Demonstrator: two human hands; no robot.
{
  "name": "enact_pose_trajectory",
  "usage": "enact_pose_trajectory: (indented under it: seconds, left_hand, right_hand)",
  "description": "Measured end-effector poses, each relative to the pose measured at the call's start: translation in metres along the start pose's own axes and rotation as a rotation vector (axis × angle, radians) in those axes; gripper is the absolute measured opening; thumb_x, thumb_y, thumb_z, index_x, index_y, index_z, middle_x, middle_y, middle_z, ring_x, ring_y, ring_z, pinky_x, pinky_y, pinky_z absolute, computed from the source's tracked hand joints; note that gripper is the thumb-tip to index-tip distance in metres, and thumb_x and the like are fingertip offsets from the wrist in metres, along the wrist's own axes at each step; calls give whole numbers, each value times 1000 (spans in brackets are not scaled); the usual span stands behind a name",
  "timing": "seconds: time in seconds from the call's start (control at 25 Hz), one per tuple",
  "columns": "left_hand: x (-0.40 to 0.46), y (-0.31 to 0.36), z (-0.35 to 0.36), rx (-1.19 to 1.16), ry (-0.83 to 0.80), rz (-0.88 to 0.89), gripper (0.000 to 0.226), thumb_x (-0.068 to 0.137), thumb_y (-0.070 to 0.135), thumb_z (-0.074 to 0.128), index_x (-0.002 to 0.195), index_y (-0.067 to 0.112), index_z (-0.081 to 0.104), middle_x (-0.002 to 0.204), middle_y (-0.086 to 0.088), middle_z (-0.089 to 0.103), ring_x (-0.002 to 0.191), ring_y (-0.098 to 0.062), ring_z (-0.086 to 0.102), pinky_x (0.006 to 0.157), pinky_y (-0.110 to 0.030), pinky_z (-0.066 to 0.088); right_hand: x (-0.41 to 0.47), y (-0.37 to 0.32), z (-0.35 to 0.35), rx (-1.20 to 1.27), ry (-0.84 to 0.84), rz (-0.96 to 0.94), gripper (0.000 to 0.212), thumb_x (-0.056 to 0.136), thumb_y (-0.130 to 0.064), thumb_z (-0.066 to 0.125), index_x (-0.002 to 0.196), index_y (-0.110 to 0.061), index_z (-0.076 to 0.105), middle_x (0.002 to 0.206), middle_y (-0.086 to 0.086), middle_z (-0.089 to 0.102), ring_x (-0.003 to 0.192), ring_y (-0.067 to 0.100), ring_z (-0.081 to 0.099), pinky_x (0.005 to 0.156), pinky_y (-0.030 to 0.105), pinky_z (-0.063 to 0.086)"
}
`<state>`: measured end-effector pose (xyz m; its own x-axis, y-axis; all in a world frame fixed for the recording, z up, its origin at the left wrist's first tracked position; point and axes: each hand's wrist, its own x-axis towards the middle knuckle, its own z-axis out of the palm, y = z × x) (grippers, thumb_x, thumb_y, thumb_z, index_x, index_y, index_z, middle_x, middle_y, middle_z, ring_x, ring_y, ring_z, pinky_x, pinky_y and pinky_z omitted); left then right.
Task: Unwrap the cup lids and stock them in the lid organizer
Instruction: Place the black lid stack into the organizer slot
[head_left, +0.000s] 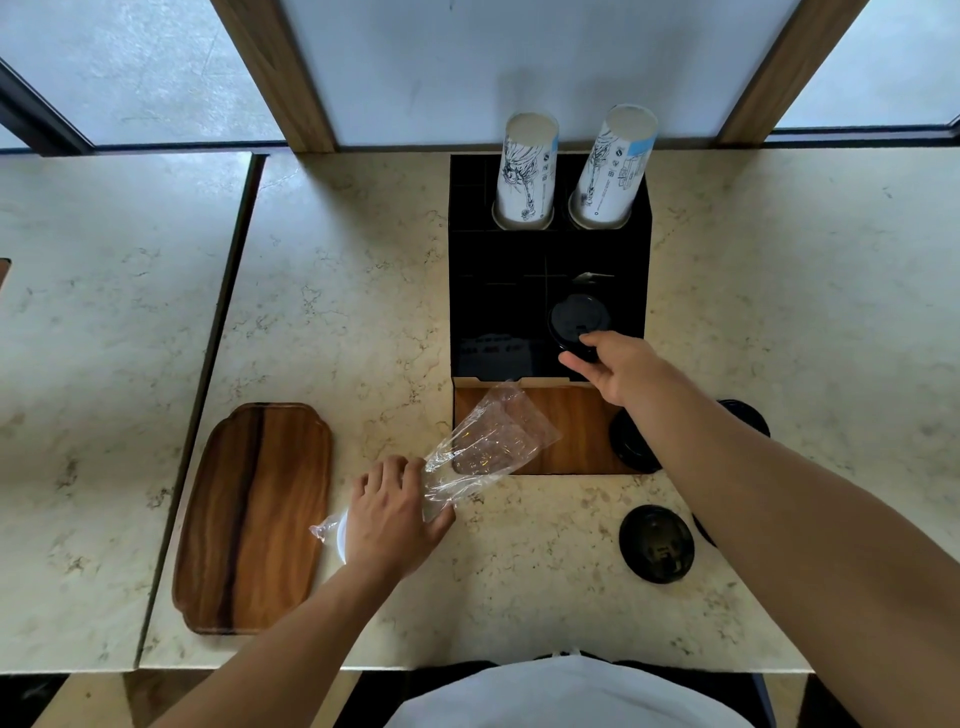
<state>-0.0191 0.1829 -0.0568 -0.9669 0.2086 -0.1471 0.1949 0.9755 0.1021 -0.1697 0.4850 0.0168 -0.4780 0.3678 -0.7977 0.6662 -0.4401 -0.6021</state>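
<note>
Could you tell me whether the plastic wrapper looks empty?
Seemingly empty: the wrapper is see-through, showing only wood and counter behind; the left hand hides its end.

A wooden tray (254, 519) lies on the marble counter (337, 291), left of two paper cup stacks (524, 171).

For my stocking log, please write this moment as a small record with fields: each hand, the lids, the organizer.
left hand: grips the plastic wrap
right hand: holds a black lid over the organizer
loose lids: one on the counter, others partly hidden by the right arm
organizer back: two cup stacks
beside: wooden tray
</note>
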Motion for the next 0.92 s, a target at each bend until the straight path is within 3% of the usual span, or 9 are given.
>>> enact_pose_trajectory:
  seconds: [0.16, 0.24, 0.32, 0.4, 0.48, 0.64, 0.72, 0.8, 0.92]
  left_hand:
    - [0, 0, 0, -6, -2, -3, 70, 80, 67, 52, 123, 13, 64, 115, -10, 63, 107, -33, 60, 89, -47, 47]
    - [0, 0, 0, -4, -2, -1, 70, 81, 68, 52, 123, 13, 64, 115, -10, 63, 107, -32, 60, 90, -47, 47]
    - [0, 0, 0, -5, 2, 5, 69, 81, 67, 54, 123, 13, 64, 115, -11, 63, 107, -33, 60, 89, -47, 47]
    - [-1, -1, 0, -1, 0, 9, 68, 82, 67, 56, 124, 13, 63, 116, -11, 63, 107, -32, 60, 89, -47, 47]
    - [-1, -1, 0, 2, 1, 6, 68, 82, 67, 57, 124, 14, 63, 115, -11, 63, 107, -32, 60, 90, -47, 47]
    - [-1, 0, -1, -3, 4, 5, 68, 81, 67, 55, 122, 14, 64, 115, -10, 63, 107, -32, 60, 89, -46, 47]
    - [-1, -1, -1, -3, 4, 1, 68, 82, 67, 55, 123, 14, 64, 116, -10, 63, 108, -32, 60, 90, -46, 47]
    - [-1, 0, -1, -4, 3, 2, 69, 82, 67, 54, 124, 14, 64, 116, -10, 63, 108, -32, 60, 90, -46, 48]
    - [-1, 0, 0, -10, 10, 5, 69, 81, 68, 52, 123, 14, 64, 115, -10, 63, 107, -32, 60, 90, -47, 48]
  right_hand:
    - [3, 0, 2, 96, 14, 41, 18, 95, 2, 66, 85, -11, 59, 145, 23, 47, 93, 37, 66, 59, 34, 66]
    - [3, 2, 5, 130, -28, 20, 14, 98, 2, 61, 107, -8, 64, 147, 21, 48, 105, 38, 66, 56, 30, 64]
    - [6, 4, 7, 165, -93, -4, 32, 100, 2, 54, 131, -4, 56, 151, 21, 46, 127, 37, 59, 61, 27, 64]
    - [4, 3, 5, 182, -70, 48, 16, 96, 1, 61, 110, -7, 63, 146, 20, 49, 129, 38, 58, 78, 33, 65]
    - [2, 2, 4, 229, -61, 112, 10, 94, 0, 66, 99, -8, 62, 140, 22, 53, 125, 39, 60, 80, 37, 65]
    - [6, 7, 8, 272, -151, 29, 43, 102, 3, 45, 145, 4, 42, 151, 25, 45, 135, 37, 54, 62, 29, 65]
    - [6, 7, 6, 257, -128, 73, 30, 101, 1, 53, 131, 0, 54, 147, 24, 50, 131, 37, 58, 71, 31, 65]
    - [4, 3, 3, 220, -99, 153, 9, 96, -4, 66, 102, -5, 60, 137, 23, 58, 123, 37, 63, 86, 36, 64]
    - [6, 4, 1, 224, -106, 179, 12, 95, -6, 69, 92, -6, 57, 130, 22, 62, 118, 37, 66, 90, 37, 63]
